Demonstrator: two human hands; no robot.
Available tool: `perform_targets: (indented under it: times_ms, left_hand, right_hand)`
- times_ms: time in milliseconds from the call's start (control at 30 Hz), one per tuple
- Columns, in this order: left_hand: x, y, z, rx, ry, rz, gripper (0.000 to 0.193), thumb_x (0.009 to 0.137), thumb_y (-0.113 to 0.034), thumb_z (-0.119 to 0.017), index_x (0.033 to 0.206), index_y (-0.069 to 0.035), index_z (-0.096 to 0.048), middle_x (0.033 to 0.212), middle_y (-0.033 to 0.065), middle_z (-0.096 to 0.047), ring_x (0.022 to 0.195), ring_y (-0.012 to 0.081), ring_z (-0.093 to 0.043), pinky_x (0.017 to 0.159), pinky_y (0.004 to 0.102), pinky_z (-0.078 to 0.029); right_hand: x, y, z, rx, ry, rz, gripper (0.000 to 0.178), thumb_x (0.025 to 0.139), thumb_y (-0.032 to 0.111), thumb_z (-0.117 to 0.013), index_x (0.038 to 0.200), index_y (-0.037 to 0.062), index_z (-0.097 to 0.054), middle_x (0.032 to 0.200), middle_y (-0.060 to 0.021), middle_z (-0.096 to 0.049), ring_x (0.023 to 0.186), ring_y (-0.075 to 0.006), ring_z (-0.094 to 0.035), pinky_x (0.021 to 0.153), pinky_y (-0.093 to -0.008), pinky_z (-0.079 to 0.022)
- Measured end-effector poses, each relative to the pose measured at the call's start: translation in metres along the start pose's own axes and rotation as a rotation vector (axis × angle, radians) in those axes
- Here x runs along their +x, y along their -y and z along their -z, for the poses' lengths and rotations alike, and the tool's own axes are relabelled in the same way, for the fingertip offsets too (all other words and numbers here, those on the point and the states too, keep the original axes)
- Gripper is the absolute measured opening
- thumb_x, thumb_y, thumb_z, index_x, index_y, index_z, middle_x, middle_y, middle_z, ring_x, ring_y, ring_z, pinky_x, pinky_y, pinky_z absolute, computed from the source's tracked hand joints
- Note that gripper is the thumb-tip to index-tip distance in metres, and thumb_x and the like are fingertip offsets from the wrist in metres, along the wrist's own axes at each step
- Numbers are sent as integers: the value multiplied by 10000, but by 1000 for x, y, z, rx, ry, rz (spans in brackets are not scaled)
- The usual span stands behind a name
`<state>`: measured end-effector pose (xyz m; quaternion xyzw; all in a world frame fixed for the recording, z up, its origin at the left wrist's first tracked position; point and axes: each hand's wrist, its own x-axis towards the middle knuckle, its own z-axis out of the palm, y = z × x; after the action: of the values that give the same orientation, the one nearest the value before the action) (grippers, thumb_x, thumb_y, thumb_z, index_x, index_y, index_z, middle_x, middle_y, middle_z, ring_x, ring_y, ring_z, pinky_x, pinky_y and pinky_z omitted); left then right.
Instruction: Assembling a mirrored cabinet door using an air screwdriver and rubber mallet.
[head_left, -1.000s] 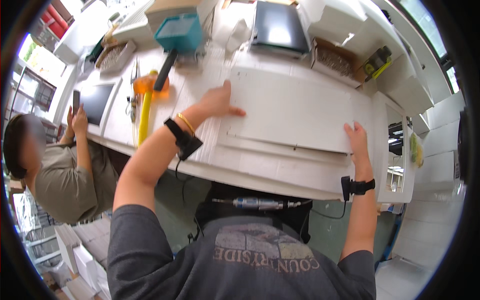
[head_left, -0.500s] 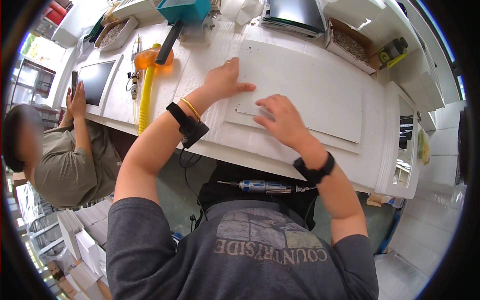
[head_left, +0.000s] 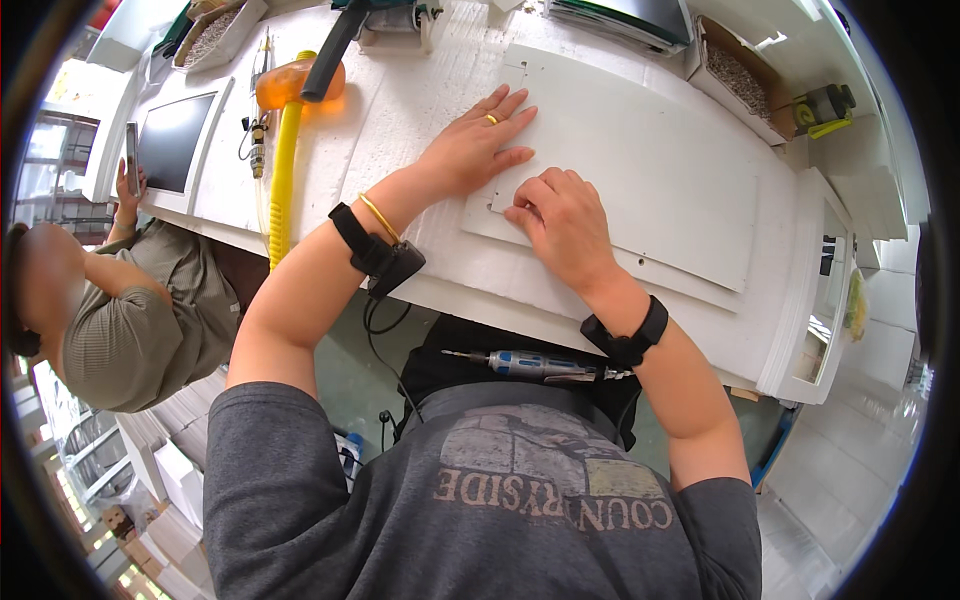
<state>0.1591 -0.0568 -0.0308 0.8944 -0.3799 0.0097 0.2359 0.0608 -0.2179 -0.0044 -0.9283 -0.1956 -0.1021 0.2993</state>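
A thin white panel (head_left: pixel 660 150) with small holes lies on a second, larger white panel (head_left: pixel 680 283) on the white table. My left hand (head_left: pixel 475 145) rests on the upper panel's left edge, fingers spread and palm down. Beside it, my right hand (head_left: pixel 565 225) is closed over the near left corner, thumb and fingertips drawn together. Whatever those fingers hold, if anything, is hidden beneath them. Across my lap lies a blue and silver power tool (head_left: pixel 530 365) with a thin bit.
An orange-headed mallet (head_left: pixel 283 150) with a yellow handle lies left, near a framed dark panel (head_left: pixel 180 140). Trays of small pieces (head_left: pixel 215 40) stand at the back left and right (head_left: pixel 738 75). At far left, another person (head_left: pixel 140 310) holds a slim dark object.
My left hand has slid forward and flattened on the panel. My right fingers, loosely spread before, have closed at its near left corner. The whole view has shifted a little.
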Motion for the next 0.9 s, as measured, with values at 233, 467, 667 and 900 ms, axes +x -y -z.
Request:
perform_targets:
  times_ms: [233, 467, 667, 900]
  left_hand:
    - [2, -5, 1, 4, -32, -38, 513, 887, -298, -524, 1342, -108, -385, 1428, 100, -304, 1339, 274, -233, 1057, 353, -277]
    - [4, -9, 10, 59, 32, 19, 501, 885, -278, -526, 1339, -116, -389, 1431, 93, -300, 1340, 262, -233, 1047, 346, -290]
    - [1, -2, 5, 61, 24, -27, 499, 880, -229, -522, 1346, -126, -376, 1426, 83, -312, 1334, 262, -247, 1041, 355, -305]
    - [4, -1, 8, 73, -7, -42, 535, 830, -105, -520, 1344, -124, -375, 1419, 91, -323, 1325, 277, -265, 1034, 365, -323]
  right_hand:
    - [5, 3, 10, -32, 64, -116, 123, 730, 189, -653, 705, 123, -553, 727, -20, -516, 754, -213, -509, 659, -364, -358]
    - [16, -3, 15, 130, 210, -189, 191, 695, 254, -682, 711, 106, -563, 742, -39, -586, 751, -222, -564, 680, -354, -422]
    - [42, 8, 23, -9, 475, -360, 277, 650, 323, -735, 717, 93, -595, 732, -46, -625, 732, -236, -603, 634, -357, -463]
    - [60, -1, 11, -152, 545, -274, 314, 629, 358, -744, 711, 93, -597, 703, -50, -625, 704, -250, -606, 611, -353, -461]
